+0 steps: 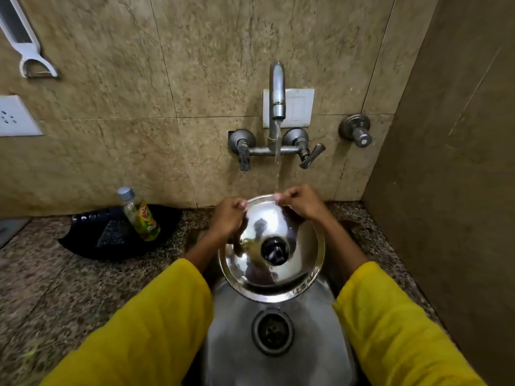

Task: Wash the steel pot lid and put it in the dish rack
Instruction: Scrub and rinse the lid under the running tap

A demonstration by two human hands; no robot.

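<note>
A round steel pot lid [289, 277] with a black knob in its middle is held tilted over the steel sink [231, 344], top side facing me. My left hand [229, 218] grips the lid's far left rim. My right hand [302, 201] grips the far rim on the right side. Water runs from the wall tap [277, 90] down onto the lid's far edge between my two hands. No dish rack shows in this view.
A dish soap bottle [140, 215] stands in a black tray [83, 240] on the granite counter [55, 288] to the left. The sink drain [272, 332] lies below the lid. A brown side wall [451, 190] closes off the right. A peeler [26, 43] hangs at top left.
</note>
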